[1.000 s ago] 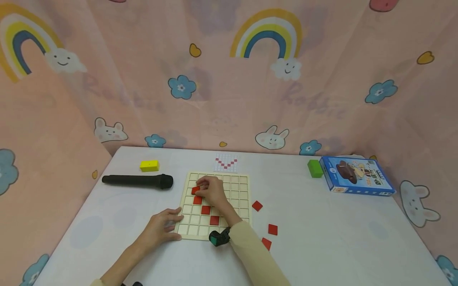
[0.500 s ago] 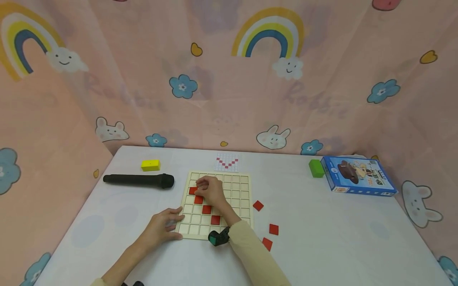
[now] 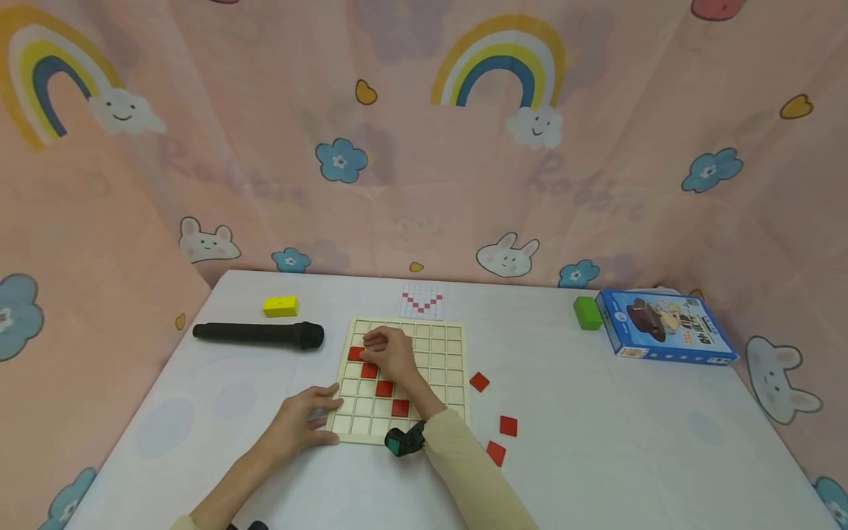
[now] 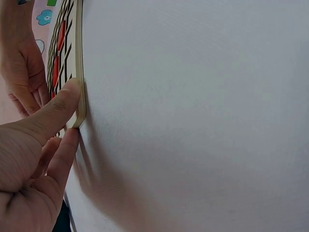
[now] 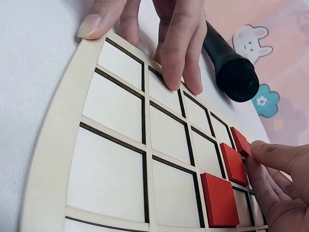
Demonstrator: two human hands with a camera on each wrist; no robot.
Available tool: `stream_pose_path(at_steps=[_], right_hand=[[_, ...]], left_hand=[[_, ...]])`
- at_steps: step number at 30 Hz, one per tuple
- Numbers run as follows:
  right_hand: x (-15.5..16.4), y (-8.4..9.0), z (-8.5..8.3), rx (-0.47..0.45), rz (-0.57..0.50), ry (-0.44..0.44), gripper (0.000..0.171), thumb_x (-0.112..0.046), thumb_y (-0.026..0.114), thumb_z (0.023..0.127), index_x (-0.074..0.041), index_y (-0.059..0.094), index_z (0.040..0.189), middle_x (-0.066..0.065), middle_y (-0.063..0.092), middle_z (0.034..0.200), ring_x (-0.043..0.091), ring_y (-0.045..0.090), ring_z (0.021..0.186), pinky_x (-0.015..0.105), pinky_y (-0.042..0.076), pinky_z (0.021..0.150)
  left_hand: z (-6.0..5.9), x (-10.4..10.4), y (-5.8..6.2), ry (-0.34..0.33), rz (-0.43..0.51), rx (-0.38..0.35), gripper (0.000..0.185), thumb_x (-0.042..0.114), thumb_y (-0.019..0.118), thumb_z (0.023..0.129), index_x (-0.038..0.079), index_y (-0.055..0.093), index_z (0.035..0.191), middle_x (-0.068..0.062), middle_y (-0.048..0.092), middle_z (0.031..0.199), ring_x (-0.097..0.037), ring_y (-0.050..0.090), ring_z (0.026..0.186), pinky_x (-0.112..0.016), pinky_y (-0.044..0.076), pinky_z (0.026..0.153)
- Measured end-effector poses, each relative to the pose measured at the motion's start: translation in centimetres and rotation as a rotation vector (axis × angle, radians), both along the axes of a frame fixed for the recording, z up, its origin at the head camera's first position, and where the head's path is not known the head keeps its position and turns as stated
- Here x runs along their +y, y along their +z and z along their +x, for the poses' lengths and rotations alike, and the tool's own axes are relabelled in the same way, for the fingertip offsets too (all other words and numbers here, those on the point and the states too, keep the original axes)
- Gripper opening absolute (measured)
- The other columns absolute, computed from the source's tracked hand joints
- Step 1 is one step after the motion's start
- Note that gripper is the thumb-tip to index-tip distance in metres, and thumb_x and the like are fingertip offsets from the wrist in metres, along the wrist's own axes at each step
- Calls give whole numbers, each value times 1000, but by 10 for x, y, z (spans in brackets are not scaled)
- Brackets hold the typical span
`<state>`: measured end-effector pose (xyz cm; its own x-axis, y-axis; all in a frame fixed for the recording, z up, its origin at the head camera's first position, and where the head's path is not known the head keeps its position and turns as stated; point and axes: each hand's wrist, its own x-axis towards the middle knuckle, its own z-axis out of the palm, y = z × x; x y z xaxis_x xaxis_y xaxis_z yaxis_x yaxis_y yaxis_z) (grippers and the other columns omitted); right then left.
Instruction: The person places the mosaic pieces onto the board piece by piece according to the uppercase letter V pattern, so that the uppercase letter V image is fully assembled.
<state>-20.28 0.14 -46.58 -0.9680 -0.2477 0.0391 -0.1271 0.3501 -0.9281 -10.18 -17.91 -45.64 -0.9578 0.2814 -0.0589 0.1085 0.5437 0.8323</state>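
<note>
My left hand (image 3: 301,423) rests at the near left corner of a pale wooden grid board (image 3: 353,426). Its thumb (image 5: 96,21) lies on the corner, while the fingers (image 5: 176,53) touch the left edge. Several red square tiles lie in a diagonal line in the cells. My right hand (image 3: 395,357) is over the board's left half, fingers bent. In the right wrist view its thumb (image 5: 270,152) touches the far end of the leftmost red tile (image 5: 240,140). Another red tile (image 5: 234,162) sits beside its fingers, and a nearer tile (image 5: 219,199) lies in its cell.
Behind the board lies a pattern card (image 3: 422,302). A black microphone (image 3: 255,334) and a yellow block (image 3: 281,306) are at the left. Loose red tiles (image 3: 509,425) lie right of the board. A green block (image 3: 587,313) stands by a blue box (image 3: 662,327).
The leftmost red tile has shifted slightly left into its cell, away from under my right fingers. My left hand stays at the board's corner.
</note>
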Motion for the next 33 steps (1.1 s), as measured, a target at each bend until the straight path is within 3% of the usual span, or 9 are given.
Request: stream_pose_path(at_steps=[10, 19, 33], right_hand=[[17, 4, 1, -1, -38, -2, 20, 0, 70, 85, 6, 67, 104, 17, 69, 97, 29, 68, 90, 28, 60, 77], [53, 15, 2, -71, -66, -8, 25, -3, 69, 87, 4, 66, 110, 17, 68, 104, 30, 66, 95, 32, 60, 81], [125, 22, 17, -36, -30, -30, 31, -6, 71, 86, 3, 64, 116, 15, 67, 111, 28, 64, 98, 28, 58, 84]], left_hand=[[0, 0, 0, 6, -5, -6, 57, -7, 85, 58, -14, 64, 111, -26, 53, 132, -45, 48, 122, -26, 59, 82], [-1, 3, -1, 30, -25, -8, 57, -9, 85, 56, -14, 65, 110, -24, 54, 131, -44, 49, 121, -26, 60, 79], [0, 5, -1, 65, -47, -16, 57, -9, 86, 55, -11, 67, 108, -21, 56, 131, -41, 50, 121, -25, 60, 79]])
